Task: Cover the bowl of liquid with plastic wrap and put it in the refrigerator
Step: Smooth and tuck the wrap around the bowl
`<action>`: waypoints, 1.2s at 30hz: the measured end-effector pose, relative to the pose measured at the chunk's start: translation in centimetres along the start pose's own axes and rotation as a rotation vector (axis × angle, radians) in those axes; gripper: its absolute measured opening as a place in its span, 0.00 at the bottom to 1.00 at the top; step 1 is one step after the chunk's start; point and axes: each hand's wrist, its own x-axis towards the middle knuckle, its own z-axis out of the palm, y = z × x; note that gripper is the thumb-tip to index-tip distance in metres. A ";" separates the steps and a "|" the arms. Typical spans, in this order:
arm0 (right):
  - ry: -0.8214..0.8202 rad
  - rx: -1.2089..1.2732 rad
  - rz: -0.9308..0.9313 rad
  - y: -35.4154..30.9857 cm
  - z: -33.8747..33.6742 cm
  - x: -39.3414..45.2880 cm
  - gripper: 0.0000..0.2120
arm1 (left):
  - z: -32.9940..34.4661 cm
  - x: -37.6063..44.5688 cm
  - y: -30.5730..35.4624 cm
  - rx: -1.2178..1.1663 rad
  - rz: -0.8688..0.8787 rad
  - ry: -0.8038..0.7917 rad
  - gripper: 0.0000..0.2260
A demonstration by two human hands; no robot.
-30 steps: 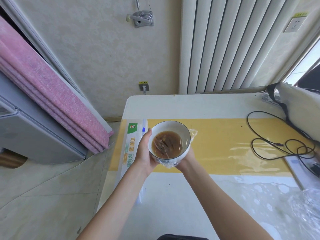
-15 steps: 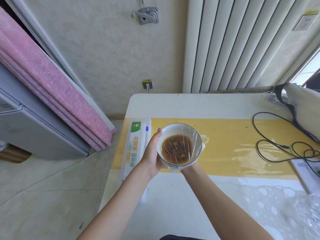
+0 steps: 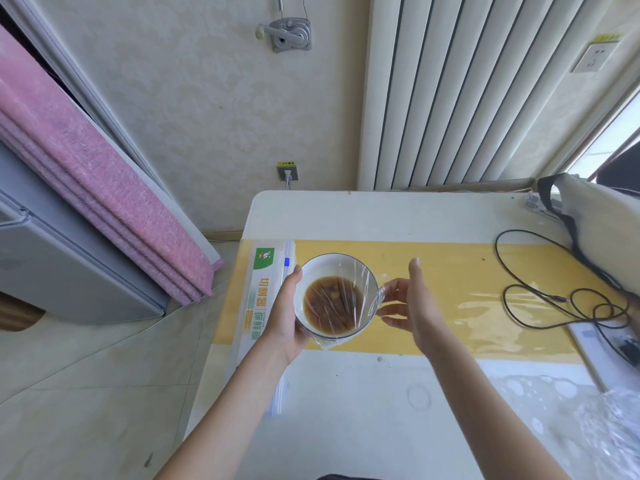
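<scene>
Holding the wrapped bowl (image 3: 334, 299) above the desk (image 3: 381, 216), the left hand (image 3: 284, 320) has its fingers clamped on it. Right hand (image 3: 415, 303) hovers just beside, fingers apart. Covering looks done; next, carry it level to the refrigerator (image 3: 69, 268).

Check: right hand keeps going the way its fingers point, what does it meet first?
The right hand is open, fingers pointing left at the wrapped bowl held by the left hand. It would likely meet the loose plastic wrap bunched at the bowl's side first, though depth is unclear.
</scene>
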 end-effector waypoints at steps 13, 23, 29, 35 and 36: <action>0.156 0.168 -0.066 0.3 1.8 -0.2 0.17 | 0.1 0.1 0.1 -0.017 0.021 0.001 0.18; -0.041 0.017 0.012 1.5 2.7 0.6 0.06 | 0.8 -0.5 -0.3 -0.002 0.012 -0.025 0.15; -0.190 0.266 0.053 2.6 3.5 0.2 0.20 | 1.1 -0.4 0.4 0.023 0.029 -0.038 0.15; -0.110 -0.088 0.202 2.7 2.1 0.7 0.15 | -0.1 -0.1 0.7 0.050 0.003 0.009 0.19; -0.057 -0.018 0.195 2.4 1.5 0.8 0.16 | -0.4 0.0 0.7 0.057 0.001 -0.001 0.18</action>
